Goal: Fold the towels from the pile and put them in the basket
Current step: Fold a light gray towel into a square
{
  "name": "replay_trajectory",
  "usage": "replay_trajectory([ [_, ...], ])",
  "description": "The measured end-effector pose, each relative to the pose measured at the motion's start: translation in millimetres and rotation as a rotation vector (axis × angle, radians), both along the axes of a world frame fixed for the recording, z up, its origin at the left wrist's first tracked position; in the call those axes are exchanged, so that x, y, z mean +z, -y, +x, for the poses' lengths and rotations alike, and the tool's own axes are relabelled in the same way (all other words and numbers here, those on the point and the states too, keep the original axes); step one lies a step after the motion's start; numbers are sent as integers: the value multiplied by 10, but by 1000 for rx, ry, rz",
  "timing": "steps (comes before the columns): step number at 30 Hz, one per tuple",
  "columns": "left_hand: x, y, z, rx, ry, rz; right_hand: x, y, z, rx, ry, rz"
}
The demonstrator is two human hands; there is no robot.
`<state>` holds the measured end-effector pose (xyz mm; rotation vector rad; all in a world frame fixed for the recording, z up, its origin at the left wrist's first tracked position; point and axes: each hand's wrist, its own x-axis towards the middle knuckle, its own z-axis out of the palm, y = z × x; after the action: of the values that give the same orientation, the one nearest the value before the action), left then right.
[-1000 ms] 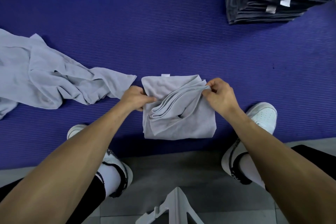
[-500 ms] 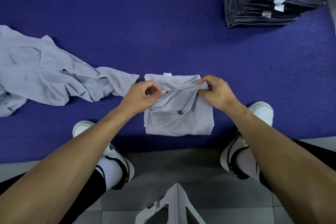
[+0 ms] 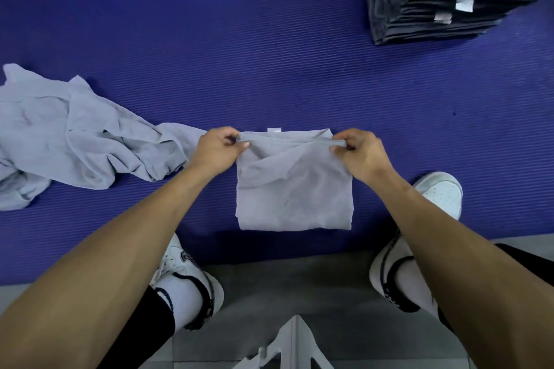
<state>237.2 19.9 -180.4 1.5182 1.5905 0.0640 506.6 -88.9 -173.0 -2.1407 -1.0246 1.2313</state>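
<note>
**Pinch grip on both far corners: final fold in hand**

Both hands pinch the light grey towel (image 3: 293, 186): my left hand (image 3: 217, 148) clamps its far left corner, my right hand (image 3: 358, 151) its far right. It lies on the blue mat (image 3: 269, 54), folded nearly square. Next, I judge: lay the held edge flush, then carry it off. No basket is in view. The unfolded pile (image 3: 75, 135) waits on the left.
</note>
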Motion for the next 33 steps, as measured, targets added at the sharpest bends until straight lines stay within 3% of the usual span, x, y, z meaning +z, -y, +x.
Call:
replay_trajectory([
  [5, -196, -32, 164, 100, -137, 10, -154, -91, 59, 86, 67, 39],
  [10, -222, -107, 124, 208, 14, -109, -283, -211, 197, 434, 198, 131],
  [14, -100, -203, 59, 126, 125, -206, -186, -379, 299, 695, 253, 51],
  [17, -16, -249, 40, 46, 206, -283, -142, -482, 349, 762, 233, -63],
  [21, -47, -272, 41, -245, 19, -217, -109, -579, 369, 944, 363, -94],
  [29, -157, -327, 213, -414, -153, 58, -189, -398, 428, 795, 349, -162],
  [33, -167, -445, 244, -577, -106, 60, -202, -309, 381, 674, 294, -131],
])
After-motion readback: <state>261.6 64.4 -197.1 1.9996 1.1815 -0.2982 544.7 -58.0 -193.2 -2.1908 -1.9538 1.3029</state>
